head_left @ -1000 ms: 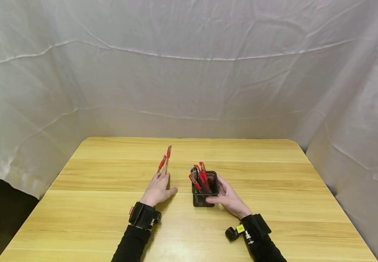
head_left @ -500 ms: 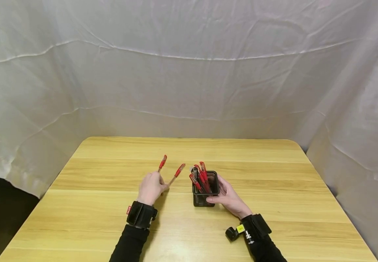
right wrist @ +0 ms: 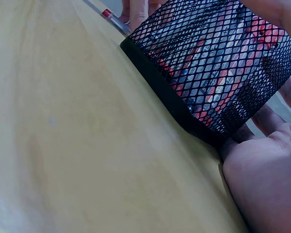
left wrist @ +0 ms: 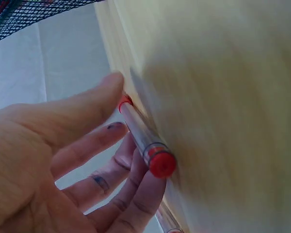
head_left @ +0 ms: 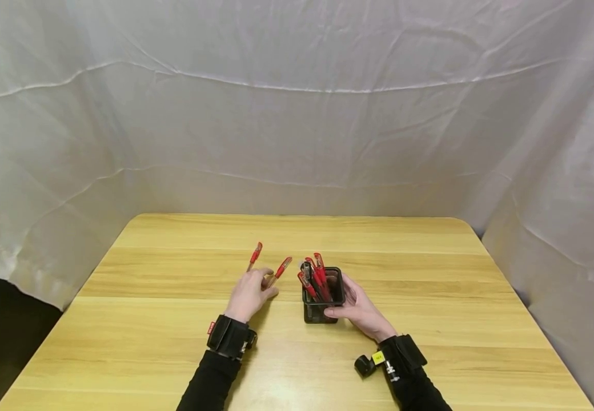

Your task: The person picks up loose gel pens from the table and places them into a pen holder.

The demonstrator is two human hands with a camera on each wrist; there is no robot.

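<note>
My left hand has its thumb and fingers about a red-capped pen, which slants up to the right in the head view. Up close in the left wrist view, the pen's clear barrel lies along the curled fingers, its red end plug toward the camera. A second red-capped pen lies just beyond that hand, its lower part hidden by it. My right hand grips the side of a black mesh pen holder, thumb at the front. Several pens, mostly red-capped, stand in the holder, leaning left.
The wooden table carries the holder and the loose pens. A pale cloth curtain hangs behind and along both sides. A wrist camera juts out beside the right wrist.
One loose pen has swung toward the holder and come nearer, and the left hand has gone from outstretched fingers to curled ones around it. The right hand and holder stay put.
</note>
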